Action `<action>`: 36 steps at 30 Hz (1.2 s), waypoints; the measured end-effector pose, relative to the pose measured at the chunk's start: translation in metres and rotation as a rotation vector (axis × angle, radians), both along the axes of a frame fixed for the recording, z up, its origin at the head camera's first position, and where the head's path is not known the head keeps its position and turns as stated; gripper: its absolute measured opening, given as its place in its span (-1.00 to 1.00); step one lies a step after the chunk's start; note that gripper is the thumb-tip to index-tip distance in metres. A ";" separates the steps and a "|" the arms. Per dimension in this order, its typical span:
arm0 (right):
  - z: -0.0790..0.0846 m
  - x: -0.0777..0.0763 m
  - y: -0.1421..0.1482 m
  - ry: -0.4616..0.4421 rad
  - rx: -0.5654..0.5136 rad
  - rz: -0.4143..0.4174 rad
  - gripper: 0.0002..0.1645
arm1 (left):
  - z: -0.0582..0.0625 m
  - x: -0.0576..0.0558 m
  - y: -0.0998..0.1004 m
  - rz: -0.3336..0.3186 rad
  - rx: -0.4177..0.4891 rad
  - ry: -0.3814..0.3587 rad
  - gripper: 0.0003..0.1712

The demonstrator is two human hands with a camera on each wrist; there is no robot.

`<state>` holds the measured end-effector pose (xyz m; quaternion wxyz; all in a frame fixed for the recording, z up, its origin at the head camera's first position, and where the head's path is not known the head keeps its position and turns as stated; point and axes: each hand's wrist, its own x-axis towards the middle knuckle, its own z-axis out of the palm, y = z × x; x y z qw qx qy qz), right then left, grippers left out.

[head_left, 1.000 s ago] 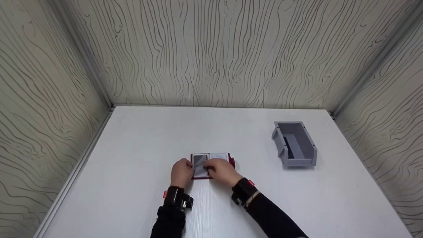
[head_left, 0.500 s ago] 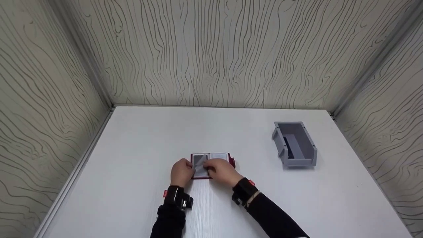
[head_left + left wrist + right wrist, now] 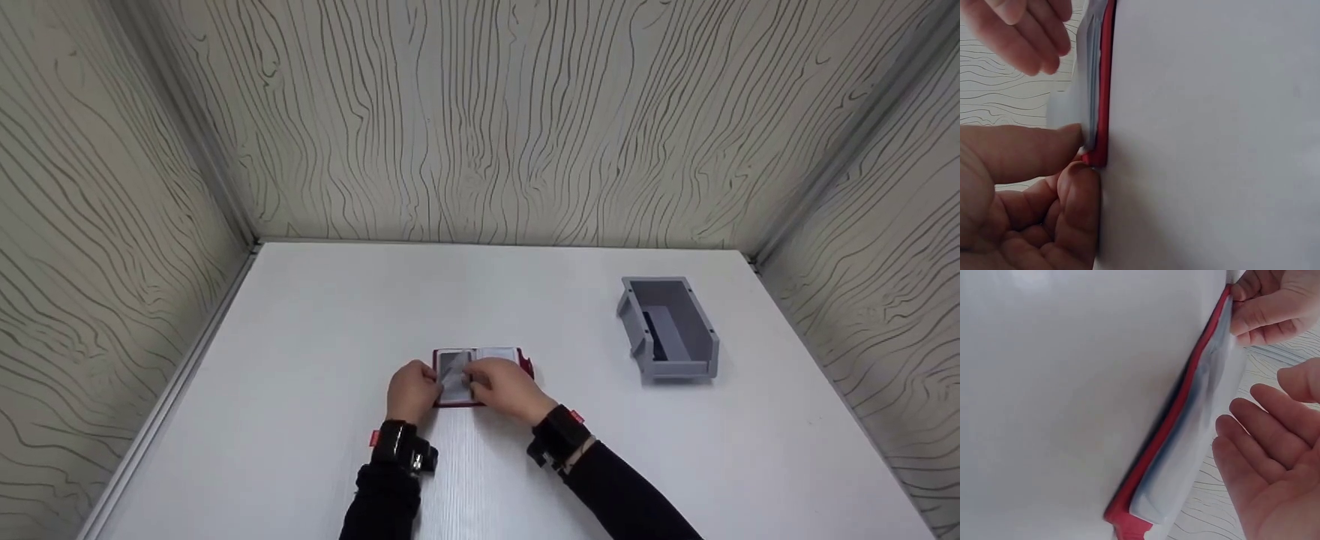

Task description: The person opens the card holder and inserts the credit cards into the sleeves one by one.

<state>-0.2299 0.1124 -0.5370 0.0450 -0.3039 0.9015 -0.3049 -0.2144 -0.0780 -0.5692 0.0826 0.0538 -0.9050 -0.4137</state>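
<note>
A red card holder point(image 3: 459, 406) lies open on the white table, its clear plastic sleeves point(image 3: 1188, 455) facing up. My left hand point(image 3: 410, 392) pinches its near left corner, thumb over the sleeves and a curled finger at the red cover point(image 3: 1105, 101). From that thumb, a see-through sleeve point(image 3: 1066, 107) stands up from the stack. My right hand point(image 3: 510, 388) hovers over the middle of the holder, hiding part of the right page. In the right wrist view its fingers point(image 3: 1264, 439) are loosely bent, the thumb apart from them, with nothing visible between.
A grey plastic bin point(image 3: 679, 368) stands at the right of the table, with a dark strip point(image 3: 655, 336) inside along its left wall. Panels with a wood-grain pattern point(image 3: 480, 120) enclose the table at the back and both sides.
My right hand and wrist have shifted very slightly to the right. The left hand and the card holder stay in place.
</note>
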 end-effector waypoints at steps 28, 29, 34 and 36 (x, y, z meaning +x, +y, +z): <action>0.032 -0.011 0.080 0.109 -0.121 -0.212 -0.67 | -0.001 0.002 -0.003 -0.019 -0.014 -0.005 -0.85; 0.033 -0.012 0.084 0.127 -0.120 -0.211 -0.67 | -0.001 0.002 -0.002 -0.018 -0.014 -0.006 -0.85; 0.038 -0.015 0.104 0.164 -0.119 -0.248 -0.67 | -0.002 0.001 -0.002 -0.016 -0.002 -0.003 -0.86; 0.040 -0.015 0.112 0.175 -0.125 -0.262 -0.68 | -0.002 0.001 -0.002 -0.013 0.007 -0.005 -0.85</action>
